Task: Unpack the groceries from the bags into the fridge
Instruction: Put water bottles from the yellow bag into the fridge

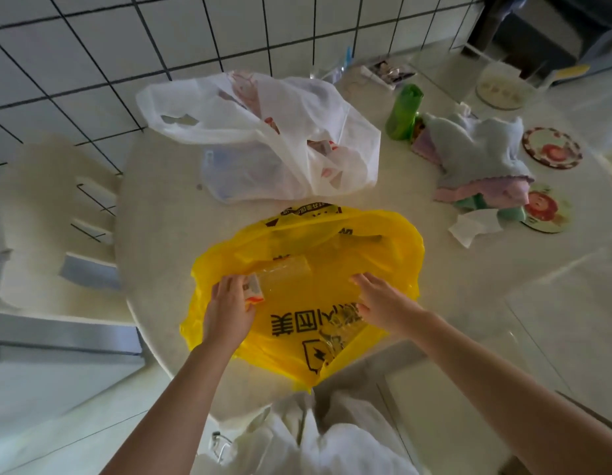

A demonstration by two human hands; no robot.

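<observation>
A clear, crinkly plastic packet with a red-and-white label [263,284] lies on the flat yellow plastic bag [308,265] atop the round pale table [153,207]. Judged light, soft and slippery; best held at the label end. Left hand [229,310] pinches that end. Right hand [380,299] rests on the bag, fingers extended.

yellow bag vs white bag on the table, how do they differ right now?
The yellow plastic bag with black print lies nearest the person, spread open, with the left hand gripping a small packet at its mouth and the right hand on it. The translucent white plastic bag with red print lies farther back toward the tiled wall, crumpled and untouched. Both rest on the round pale table.
</observation>
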